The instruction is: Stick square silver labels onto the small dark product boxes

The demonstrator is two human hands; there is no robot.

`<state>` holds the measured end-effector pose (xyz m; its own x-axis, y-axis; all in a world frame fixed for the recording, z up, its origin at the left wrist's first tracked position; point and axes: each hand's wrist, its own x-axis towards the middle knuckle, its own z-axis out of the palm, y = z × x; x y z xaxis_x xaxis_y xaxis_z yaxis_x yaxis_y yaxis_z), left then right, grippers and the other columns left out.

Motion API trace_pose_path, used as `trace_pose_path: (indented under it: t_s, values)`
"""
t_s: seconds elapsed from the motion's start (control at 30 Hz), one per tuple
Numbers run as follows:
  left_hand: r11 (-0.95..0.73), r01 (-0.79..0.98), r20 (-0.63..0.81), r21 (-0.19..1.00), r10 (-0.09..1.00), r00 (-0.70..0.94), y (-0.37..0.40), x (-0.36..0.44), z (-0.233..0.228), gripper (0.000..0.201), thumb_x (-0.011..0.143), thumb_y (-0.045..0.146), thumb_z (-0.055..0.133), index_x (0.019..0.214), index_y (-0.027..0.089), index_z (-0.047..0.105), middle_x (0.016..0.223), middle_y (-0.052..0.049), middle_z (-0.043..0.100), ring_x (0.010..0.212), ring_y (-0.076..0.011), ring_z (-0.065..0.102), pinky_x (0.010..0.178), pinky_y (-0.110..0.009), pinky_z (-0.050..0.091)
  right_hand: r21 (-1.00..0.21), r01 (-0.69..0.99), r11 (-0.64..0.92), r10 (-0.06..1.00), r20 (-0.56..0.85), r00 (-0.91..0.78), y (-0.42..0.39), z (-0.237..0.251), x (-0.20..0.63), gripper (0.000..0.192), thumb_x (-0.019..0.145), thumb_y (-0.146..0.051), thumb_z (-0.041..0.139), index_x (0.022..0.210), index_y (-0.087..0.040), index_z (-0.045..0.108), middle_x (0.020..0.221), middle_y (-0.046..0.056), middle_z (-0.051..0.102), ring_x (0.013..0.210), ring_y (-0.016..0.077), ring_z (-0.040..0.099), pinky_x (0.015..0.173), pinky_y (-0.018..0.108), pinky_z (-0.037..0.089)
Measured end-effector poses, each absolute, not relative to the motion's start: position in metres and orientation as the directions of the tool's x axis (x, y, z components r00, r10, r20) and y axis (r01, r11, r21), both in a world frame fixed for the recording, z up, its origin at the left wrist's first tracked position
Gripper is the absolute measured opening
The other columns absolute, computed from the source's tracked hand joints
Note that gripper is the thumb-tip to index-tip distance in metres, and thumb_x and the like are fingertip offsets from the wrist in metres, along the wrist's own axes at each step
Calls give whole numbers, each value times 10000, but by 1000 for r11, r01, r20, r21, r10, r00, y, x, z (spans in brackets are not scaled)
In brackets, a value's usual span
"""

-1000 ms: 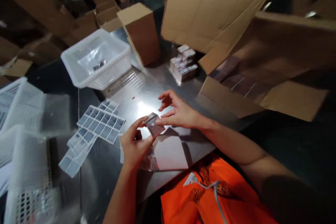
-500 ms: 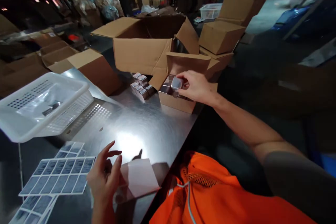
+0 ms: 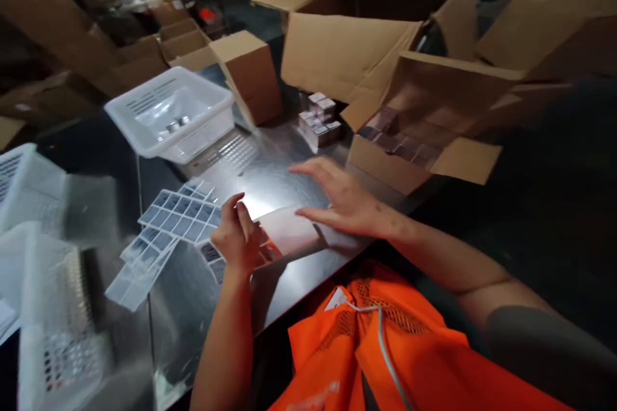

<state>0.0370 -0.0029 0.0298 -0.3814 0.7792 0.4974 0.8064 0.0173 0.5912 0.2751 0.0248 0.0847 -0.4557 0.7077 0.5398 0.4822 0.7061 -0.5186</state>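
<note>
My left hand (image 3: 238, 237) is curled on the left edge of a white sheet (image 3: 289, 234) that lies on the steel table (image 3: 270, 173) near its front edge. Spread flat and holding nothing, my right hand (image 3: 342, 199) rests on or just over the sheet's far side. Sheets of small printed labels (image 3: 183, 215) lie fanned out just left of my left hand. An open carton (image 3: 385, 170) with rows of small shiny boxes (image 3: 400, 144) inside stands to the right of my right hand.
A white plastic basket (image 3: 171, 115) stands at the back left, a closed cardboard box (image 3: 250, 70) behind it. A stack of small boxes (image 3: 318, 119) sits mid-table. Large open cartons (image 3: 347, 51) rise at the back. More white baskets (image 3: 43, 282) are at the left.
My right hand carried a small box from both hands to the carton on the right, left it there and returned empty to the sheet. My left hand stayed at the sheet.
</note>
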Motion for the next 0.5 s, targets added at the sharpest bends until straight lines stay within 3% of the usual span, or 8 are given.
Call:
trace_pose_path:
  t_s: [0.1,0.2,0.27,0.4,0.5]
  values:
    - [-45,752,503,658,770,-394,0,32,27,422,1032,419,362,1095,184,707,695,-1,625,540,-122,496,606,-263,297,-663,280,694,632,375,-678,27,68,216,574,838,-246,839,1344,-170,580,1195,111,698,1111,244,661,992,399,537]
    - [-52,718,460,694,799,-387,3,25,28,475,1052,407,294,1159,167,690,603,17,570,523,-135,522,604,-255,318,-782,327,531,688,173,-704,38,61,194,380,888,-154,774,1250,-172,658,985,43,755,919,188,716,866,313,530]
    - [71,774,418,629,808,-414,5,21,30,464,1052,375,309,1196,179,704,618,-2,595,538,-150,524,604,-265,286,-798,393,458,735,91,-672,43,62,196,262,935,-170,729,1194,-190,695,917,18,773,866,173,729,824,287,503]
    - [332,848,274,414,842,-464,9,22,36,425,1061,349,357,1246,237,723,684,-42,659,577,-179,542,610,-284,223,-696,516,500,755,59,-653,43,63,202,176,959,-236,718,1132,-205,709,987,34,786,911,200,726,844,326,493]
    - [388,874,146,293,885,-442,11,25,41,448,1083,377,316,1300,260,690,732,-70,699,639,-217,613,614,-288,247,-522,447,727,637,267,-723,37,58,202,56,965,-250,704,971,-200,727,1167,84,744,1154,268,657,1024,452,455]
